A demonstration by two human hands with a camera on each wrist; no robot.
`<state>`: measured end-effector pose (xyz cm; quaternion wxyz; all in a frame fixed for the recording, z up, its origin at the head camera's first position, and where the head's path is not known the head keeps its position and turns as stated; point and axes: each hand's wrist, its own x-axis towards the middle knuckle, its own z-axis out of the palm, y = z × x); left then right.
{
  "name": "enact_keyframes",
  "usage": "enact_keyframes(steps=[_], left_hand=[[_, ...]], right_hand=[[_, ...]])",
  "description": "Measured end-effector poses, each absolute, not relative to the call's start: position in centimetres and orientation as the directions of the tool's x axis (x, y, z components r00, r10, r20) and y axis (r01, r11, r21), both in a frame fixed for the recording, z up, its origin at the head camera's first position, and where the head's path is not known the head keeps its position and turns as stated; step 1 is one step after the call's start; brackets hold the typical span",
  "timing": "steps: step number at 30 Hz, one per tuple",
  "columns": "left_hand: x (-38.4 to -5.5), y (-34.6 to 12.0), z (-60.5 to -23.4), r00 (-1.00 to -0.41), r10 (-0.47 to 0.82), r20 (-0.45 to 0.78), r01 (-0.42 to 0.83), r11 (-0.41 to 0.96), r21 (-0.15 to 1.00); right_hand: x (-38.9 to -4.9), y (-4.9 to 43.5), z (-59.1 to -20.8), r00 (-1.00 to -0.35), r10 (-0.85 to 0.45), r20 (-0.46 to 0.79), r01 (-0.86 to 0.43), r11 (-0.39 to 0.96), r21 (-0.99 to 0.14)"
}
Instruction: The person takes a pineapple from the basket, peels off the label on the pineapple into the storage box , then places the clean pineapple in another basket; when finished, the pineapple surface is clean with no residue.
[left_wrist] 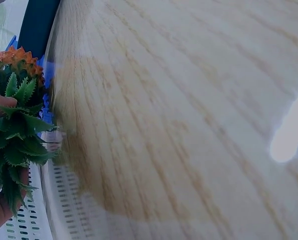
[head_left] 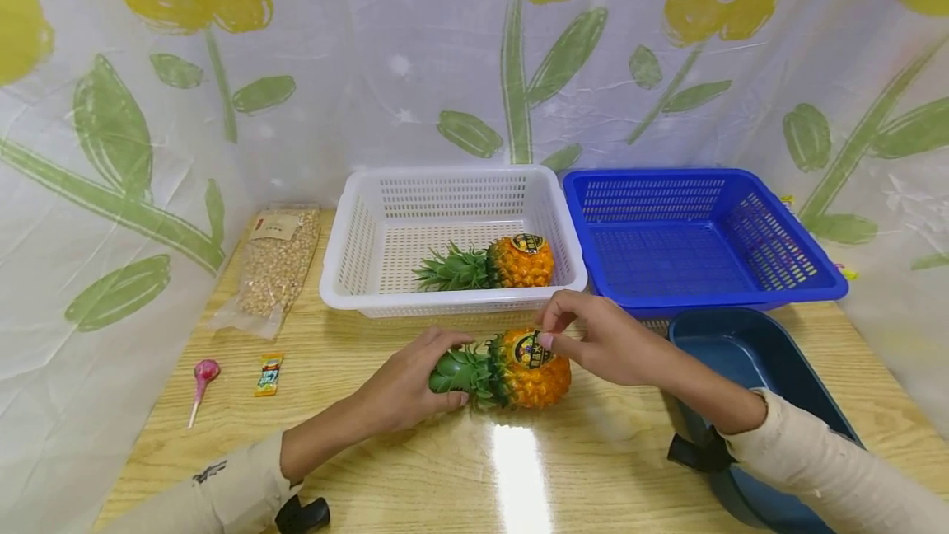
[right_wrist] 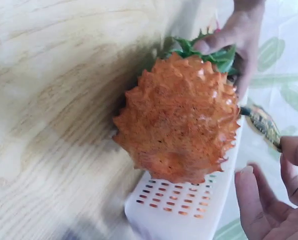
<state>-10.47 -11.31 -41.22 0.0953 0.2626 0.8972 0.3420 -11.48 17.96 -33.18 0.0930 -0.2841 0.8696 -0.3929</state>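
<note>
A pineapple [head_left: 541, 388] with a spiny orange body lies on the wooden table, its green leaf crown pointing left. My left hand [head_left: 408, 377] grips the crown [left_wrist: 21, 137] from the left, fingers behind and thumb in front. At the black-and-gold oval label [right_wrist: 262, 125] on the fruit, my right hand [head_left: 611, 340] pinches the label's edge between thumb and finger. In the right wrist view part of this label stands away from the skin. A second pineapple [head_left: 521, 262], also labelled, lies in the white basket [head_left: 452, 301] just behind.
Right of the white basket stands a blue basket [head_left: 704, 299]. A dark teal basin [head_left: 793, 353] lies under my right forearm. Leftward are a bag of pale kernels [head_left: 274, 266], a pink lollipop [head_left: 205, 371] and a small wrapped candy [head_left: 269, 375]. A flowered curtain [head_left: 334, 64] hangs behind.
</note>
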Motion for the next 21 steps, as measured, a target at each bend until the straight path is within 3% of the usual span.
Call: enact_keyframes(steps=[8, 21], left_hand=[[-10.5, -11.4, -41.2, -0.842, 0.539, 0.011, 0.411, 0.628, 0.661], [-10.6, -11.5, -41.2, -0.842, 0.54, 0.001, 0.402, 0.626, 0.668]], right_hand=[[-11.1, 19.0, -32.8, -0.806, -0.591, -0.03, -0.326, 0.486, -0.811], [-10.8, 21.5, -32.6, -0.832, -0.54, -0.128, -0.221, 0.535, -0.816]])
